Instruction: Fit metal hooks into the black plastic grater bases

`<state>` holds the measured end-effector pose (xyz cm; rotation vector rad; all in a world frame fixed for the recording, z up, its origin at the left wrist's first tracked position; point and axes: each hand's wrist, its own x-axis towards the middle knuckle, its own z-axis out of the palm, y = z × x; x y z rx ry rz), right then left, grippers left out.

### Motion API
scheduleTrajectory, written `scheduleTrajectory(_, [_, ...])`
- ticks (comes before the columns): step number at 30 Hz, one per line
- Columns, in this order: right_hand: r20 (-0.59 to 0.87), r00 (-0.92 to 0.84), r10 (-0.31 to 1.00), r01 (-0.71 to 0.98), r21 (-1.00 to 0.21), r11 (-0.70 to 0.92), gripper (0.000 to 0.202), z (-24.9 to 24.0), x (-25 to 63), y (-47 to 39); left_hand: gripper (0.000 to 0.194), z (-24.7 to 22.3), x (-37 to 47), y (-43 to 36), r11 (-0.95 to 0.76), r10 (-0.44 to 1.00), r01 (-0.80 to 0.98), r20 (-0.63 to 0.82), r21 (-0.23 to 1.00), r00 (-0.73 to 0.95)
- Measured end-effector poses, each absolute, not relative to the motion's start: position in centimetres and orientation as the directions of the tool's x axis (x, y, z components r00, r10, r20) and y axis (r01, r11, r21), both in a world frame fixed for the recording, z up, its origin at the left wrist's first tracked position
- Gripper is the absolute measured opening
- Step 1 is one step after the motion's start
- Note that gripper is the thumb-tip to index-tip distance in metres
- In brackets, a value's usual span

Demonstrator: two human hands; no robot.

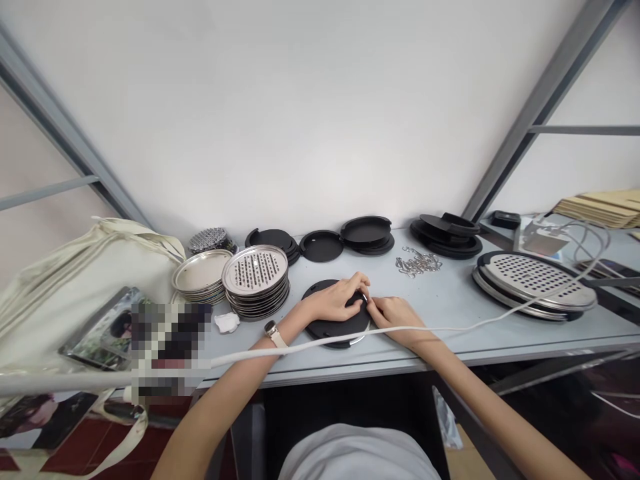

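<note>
A black round plastic disc (325, 327) lies on the grey table close to its front edge. My left hand (340, 300) rests across the disc, its thumb and fingers curled together at the far right part of the rim. Silvery metal shows at the right edge of the disc, by the fingertips and again lower down. My right hand (395, 317) is at that same right edge, thumb and index finger pinched together. Whatever lies between its fingertips is too small to make out. Just behind my right hand is a pile of small metal hooks (417, 262).
Stacked round metal grater plates (255, 270) and plain metal discs (203, 273) stand left. Black round plastic parts (367, 231) line the wall. Larger perforated discs (535, 283) are stacked right. A white cable (450, 328) hangs across the view before my forearms.
</note>
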<state>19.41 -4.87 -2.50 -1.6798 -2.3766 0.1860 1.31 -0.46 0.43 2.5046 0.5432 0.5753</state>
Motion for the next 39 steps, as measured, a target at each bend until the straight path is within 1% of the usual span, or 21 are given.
scheduleTrajectory(6, [0.136,-0.326,0.936,0.896,-0.27,0.352,0.047,-2.74,19.52,-4.67,0.032,0.56,1.24,-0.76,-0.808,0.504,0.295,0.34,0.509,0.794])
scheduleTrajectory(9, [0.143,-0.318,0.937,0.896,-0.279,0.346,0.044,-2.87,19.56,-4.59,0.026,0.69,1.26,-0.81,-0.828,0.494,0.306,0.355,0.469,0.794])
scheduleTrajectory(13, [0.139,-0.31,0.941,0.899,-0.281,0.337,0.043,-2.94,19.59,-4.59,0.017,0.81,1.34,-0.74,-0.847,0.487,0.335,0.35,0.412,0.8])
scheduleTrajectory(18, [0.135,-0.306,0.942,0.899,-0.285,0.333,0.042,-2.89,19.59,-4.59,0.013,0.82,1.4,-0.72,-0.855,0.496,0.38,0.344,0.352,0.798])
scheduleTrajectory(24, [0.139,-0.298,0.944,0.898,-0.293,0.327,0.039,-2.95,19.58,-4.51,0.012,0.76,1.48,-0.78,-0.846,0.52,0.413,0.352,0.337,0.778])
scheduleTrajectory(29, [0.156,-0.286,0.945,0.888,-0.326,0.323,0.035,-2.93,19.59,-4.52,0.009,0.74,1.43,-0.75,-0.852,0.514,0.412,0.36,0.324,0.779])
scheduleTrajectory(33, [0.173,-0.293,0.94,0.862,-0.377,0.338,0.031,-2.79,19.58,-4.62,0.009,0.73,1.4,-0.76,-0.845,0.527,0.429,0.359,0.32,0.77])
scheduleTrajectory(36, [0.191,-0.307,0.932,0.849,-0.388,0.359,0.03,-2.66,19.57,-4.72,0.01,0.76,1.43,-0.82,-0.84,0.534,0.439,0.348,0.318,0.77])
scheduleTrajectory(39, [0.197,-0.327,0.924,0.839,-0.389,0.38,0.029,-2.6,19.59,-4.78,0.024,0.78,1.42,-0.91,-0.836,0.541,0.438,0.364,0.33,0.758])
